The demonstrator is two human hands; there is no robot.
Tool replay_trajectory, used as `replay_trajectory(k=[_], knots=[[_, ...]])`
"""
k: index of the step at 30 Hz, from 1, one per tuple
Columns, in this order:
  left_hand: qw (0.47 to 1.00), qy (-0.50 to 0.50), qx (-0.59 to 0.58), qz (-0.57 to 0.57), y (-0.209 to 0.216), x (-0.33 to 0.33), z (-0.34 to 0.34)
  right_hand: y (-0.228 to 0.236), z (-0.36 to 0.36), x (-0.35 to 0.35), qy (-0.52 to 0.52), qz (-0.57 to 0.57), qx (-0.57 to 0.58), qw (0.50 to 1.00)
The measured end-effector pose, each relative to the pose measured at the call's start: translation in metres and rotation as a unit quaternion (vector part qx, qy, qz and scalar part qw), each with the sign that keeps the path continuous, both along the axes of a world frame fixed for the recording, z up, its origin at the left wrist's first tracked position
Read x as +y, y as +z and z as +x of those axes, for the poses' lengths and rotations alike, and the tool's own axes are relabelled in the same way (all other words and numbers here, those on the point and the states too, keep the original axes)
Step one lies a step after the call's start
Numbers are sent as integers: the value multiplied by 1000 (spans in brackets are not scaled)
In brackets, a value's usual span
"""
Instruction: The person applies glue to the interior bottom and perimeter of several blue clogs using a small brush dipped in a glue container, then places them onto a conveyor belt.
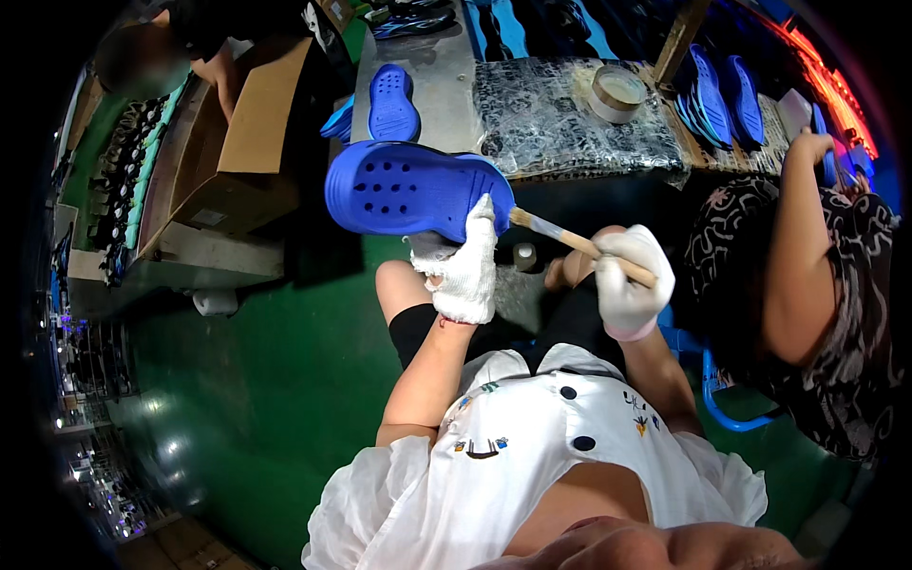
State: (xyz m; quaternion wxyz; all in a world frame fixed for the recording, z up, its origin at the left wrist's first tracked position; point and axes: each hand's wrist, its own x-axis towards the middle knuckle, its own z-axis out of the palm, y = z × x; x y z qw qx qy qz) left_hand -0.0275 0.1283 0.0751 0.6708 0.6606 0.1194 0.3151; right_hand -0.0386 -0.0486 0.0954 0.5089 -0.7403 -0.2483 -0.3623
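My left hand [465, 275], in a white knit glove, grips a blue shoe sole [423, 195] by its narrower end, thumb on top and fingers underneath. The sole lies nearly level, with a cluster of round holes at its broad end. In my right hand [635, 280], also gloved in white, is a brush [570, 240] with a wooden handle. Its bristle tip is at the edge of the sole's narrow end; I cannot tell whether it touches. Another blue sole [392, 104] lies just beyond, on the grey bench top.
Ahead is a plastic-wrapped bench surface [570, 114] with a round tub [617, 93] on it. More blue soles [703, 95] stand at the right. An open cardboard box [266, 119] is at the left, where another person reaches in. A co-worker [807, 256] sits close on my right.
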Motion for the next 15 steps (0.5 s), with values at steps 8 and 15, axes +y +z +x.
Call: replay_trajectory(k=[8,15], knots=[[1000,-6,-16,4,2,-2,-5,12,-2,1,-42,-52,-7,998],[999,-6,-37,3,-5,-4,-1,17,1,-4,-49,-69,-19,996]])
